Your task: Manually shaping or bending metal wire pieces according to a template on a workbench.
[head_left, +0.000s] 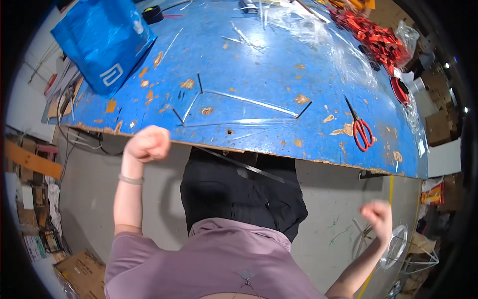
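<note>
My left hand [148, 143] is raised in a closed fist at the near edge of the worn blue table [259, 60], a thin bracelet on its wrist. My right hand [377, 217] is also a closed fist, held low to the right, off the table and above the floor. I see nothing in either fist. On the table ahead lies a sheet of clear film [239, 107] with three short black sticks at its corners. A thin dark strip [249, 167] runs slantwise under the table edge, across my black trousers.
Red-handled scissors [362, 130] lie at the table's right. A blue bag [104, 42] and a black tape roll [153, 14] sit far left. Red pieces in a clear bag [376, 37] and a red tape roll [400, 89] lie far right. A wire frame [403, 249] stands on the floor.
</note>
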`<state>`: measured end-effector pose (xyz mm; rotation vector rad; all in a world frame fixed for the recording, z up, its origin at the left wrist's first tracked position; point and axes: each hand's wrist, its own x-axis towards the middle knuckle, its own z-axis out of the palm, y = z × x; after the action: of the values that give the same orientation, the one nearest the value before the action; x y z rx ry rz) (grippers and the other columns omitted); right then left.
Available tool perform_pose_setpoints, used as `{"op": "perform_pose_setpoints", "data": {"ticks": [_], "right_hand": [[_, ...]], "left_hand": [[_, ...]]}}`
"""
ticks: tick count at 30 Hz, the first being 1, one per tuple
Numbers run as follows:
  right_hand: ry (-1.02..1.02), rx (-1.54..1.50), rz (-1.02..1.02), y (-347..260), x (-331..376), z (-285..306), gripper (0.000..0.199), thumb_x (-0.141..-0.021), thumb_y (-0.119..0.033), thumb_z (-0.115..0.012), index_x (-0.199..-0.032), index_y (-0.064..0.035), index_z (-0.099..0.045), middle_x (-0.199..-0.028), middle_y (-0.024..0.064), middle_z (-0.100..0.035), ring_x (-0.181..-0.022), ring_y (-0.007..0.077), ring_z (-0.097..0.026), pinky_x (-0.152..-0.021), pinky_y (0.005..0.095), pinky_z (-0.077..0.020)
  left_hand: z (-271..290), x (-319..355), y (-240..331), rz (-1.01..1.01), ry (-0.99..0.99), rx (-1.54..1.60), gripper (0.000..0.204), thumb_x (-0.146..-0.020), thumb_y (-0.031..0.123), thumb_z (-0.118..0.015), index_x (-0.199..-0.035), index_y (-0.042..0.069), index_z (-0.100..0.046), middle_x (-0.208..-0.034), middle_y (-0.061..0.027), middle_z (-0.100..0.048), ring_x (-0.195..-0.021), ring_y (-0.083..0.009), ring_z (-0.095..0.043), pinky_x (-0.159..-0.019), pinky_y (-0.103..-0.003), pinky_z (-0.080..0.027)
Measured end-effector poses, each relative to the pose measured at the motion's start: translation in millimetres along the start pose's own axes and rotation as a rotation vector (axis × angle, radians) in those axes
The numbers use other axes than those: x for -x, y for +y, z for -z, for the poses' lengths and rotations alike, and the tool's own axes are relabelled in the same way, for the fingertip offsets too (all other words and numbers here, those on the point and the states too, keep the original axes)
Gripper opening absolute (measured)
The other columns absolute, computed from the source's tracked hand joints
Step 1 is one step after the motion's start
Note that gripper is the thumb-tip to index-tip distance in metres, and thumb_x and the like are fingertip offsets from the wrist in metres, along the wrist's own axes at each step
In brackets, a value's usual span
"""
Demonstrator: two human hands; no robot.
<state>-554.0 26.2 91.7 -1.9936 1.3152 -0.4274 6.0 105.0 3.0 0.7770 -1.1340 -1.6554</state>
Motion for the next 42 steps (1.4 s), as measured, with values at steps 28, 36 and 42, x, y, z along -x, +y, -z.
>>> {"op": "perform_pose_setpoints", "data": {"ticks": [28, 36, 42], "right_hand": [[0.256, 0.231, -0.459, 72, -10, -12, 0.033, -0.074, -0.025, -0.065, -0.059, 0.0021, -0.055, -0.048, 0.0, -0.042, -0.051, 0.0059, -0.037, -0.046, 0.0251, -0.0304], [0.197, -0.252, -0.681, 10, 211, -81, 0.025, -0.071, -0.021, -0.066, -0.06, 0.0007, -0.059, -0.051, -0.0008, -0.048, -0.047, 0.0068, -0.041, -0.043, 0.0219, -0.0291], [0.261, -0.104, -0.494, -9, 222, -55, 0.021, -0.073, -0.017, -0.064, -0.063, 0.0003, -0.057, -0.056, -0.0003, -0.048, -0.051, 0.0078, -0.04, -0.046, 0.0219, -0.0298]], "left_hand": [[1, -118, 75, -0.386, 0.616, -1.543, 0.032, -0.085, 0.021, -0.05, -0.115, 0.012, -0.052, -0.08, -0.0061, -0.053, -0.064, -0.0138, -0.052, -0.058, -0.028, -0.043], [-303, -161, -80, -0.576, -0.562, -0.857, 0.05, -0.073, 0.037, -0.059, -0.104, -0.001, -0.051, -0.087, -0.0132, -0.056, -0.084, -0.0263, -0.055, -0.07, -0.035, -0.043], [-374, -123, -133, 0.498, -1.319, 0.087, 0.039, -0.087, 0.035, -0.043, -0.092, -0.002, -0.055, -0.062, -0.0014, -0.047, -0.046, -0.0095, -0.039, -0.041, -0.022, -0.031]]}}
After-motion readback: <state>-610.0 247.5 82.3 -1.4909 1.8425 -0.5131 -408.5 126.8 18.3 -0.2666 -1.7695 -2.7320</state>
